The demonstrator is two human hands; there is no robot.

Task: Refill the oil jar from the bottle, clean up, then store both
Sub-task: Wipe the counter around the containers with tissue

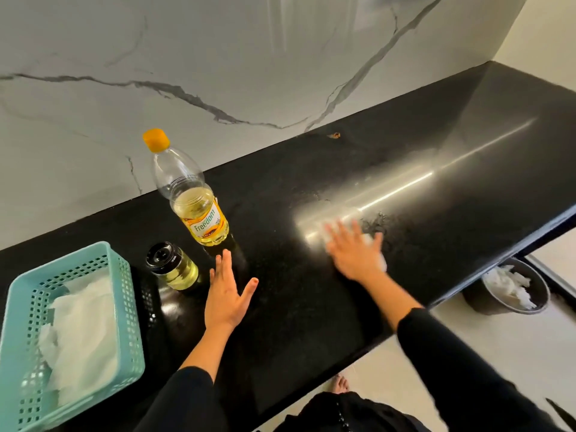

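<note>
- Pressing a tissue [381, 259] to the counter [311, 313], the right hand [355, 252] lies flat, fingers spread.
- Left hand [226, 293] rests flat beside jar [174, 268] and bottle [194, 201].
- Basket [132, 307] stands left of the jar.

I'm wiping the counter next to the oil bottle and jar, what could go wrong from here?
The left hand rests flat close to the tall oil bottle and the jar; a nudge could tip the bottle. The tissue under the right hand is small, so it may only smear the shiny patch on the counter, leaving it slippery.
</note>
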